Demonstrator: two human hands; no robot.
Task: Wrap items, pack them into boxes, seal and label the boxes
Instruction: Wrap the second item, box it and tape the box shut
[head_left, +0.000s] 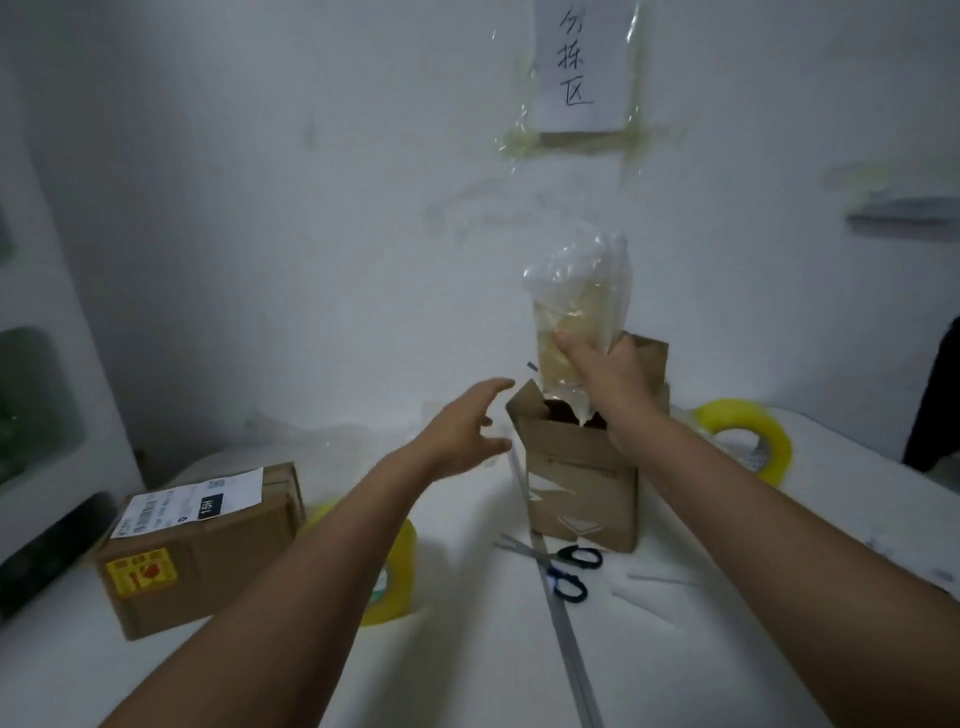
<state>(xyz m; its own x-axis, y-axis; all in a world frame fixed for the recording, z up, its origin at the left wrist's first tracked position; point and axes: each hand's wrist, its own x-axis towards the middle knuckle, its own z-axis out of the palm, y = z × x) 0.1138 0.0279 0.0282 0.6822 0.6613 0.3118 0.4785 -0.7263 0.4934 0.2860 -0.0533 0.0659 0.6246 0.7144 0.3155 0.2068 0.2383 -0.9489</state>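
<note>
Head view: my right hand (597, 364) has its grip curled round the lower half of the wrapped item (579, 312), a pale yellowish thing in clear plastic, held upright with its bottom end just entering the mouth of the open box (582, 483). Left hand (467, 426) hangs at 9 o'clock of the box, fingers spread, holding nothing, near the raised flap but apart from it.

To do this well, I judge: set the left hand on the flap or box wall to steady it, as the box is tall and could tip. Keep the item vertical, lower it slowly, and mind loose plastic catching on the flaps.

Outward: scissors (571, 566) lie at 6 o'clock of the box; yellow tape roll (748, 441) at 3 o'clock; a second tape roll (395, 577) at 8 o'clock, beside a sealed box (208, 561).

Writing: sealed box label reads "15H"; smaller print and the yellow sticker are illegible. Wall sign (579, 67) reads 分拣区.
</note>
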